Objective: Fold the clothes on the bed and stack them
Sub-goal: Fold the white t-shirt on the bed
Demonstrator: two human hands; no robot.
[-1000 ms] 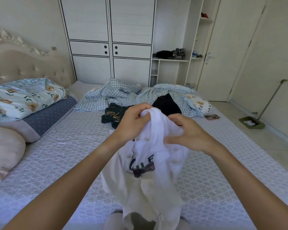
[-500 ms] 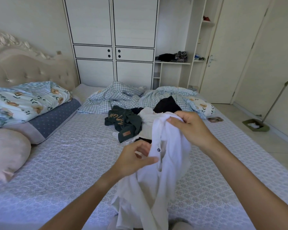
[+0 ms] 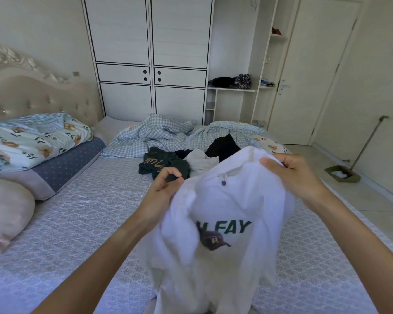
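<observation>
Two hands hold a white T-shirt (image 3: 225, 214) up over the near part of the bed (image 3: 77, 223), its green lettering and a dark cap print facing the camera. The left hand (image 3: 162, 189) pinches the fabric at the shirt's left shoulder with curled fingers; the right hand (image 3: 290, 173) grips the collar edge on the right, fingers closed over the cloth. The hanging shirt hides the bed surface behind it. Farther off lie a dark green garment (image 3: 163, 165), a white garment (image 3: 199, 160) and a black garment (image 3: 224, 146), touching one another, with a crumpled checked quilt (image 3: 159, 134) beyond. A floral pillow (image 3: 32, 139) sits at the left, and a dustpan (image 3: 342, 174) stands on the floor at the right. Half a second ago the left hand was lower, at the shirt's middle, and the print was not showing; now the shirt is spread wider between both hands.
</observation>
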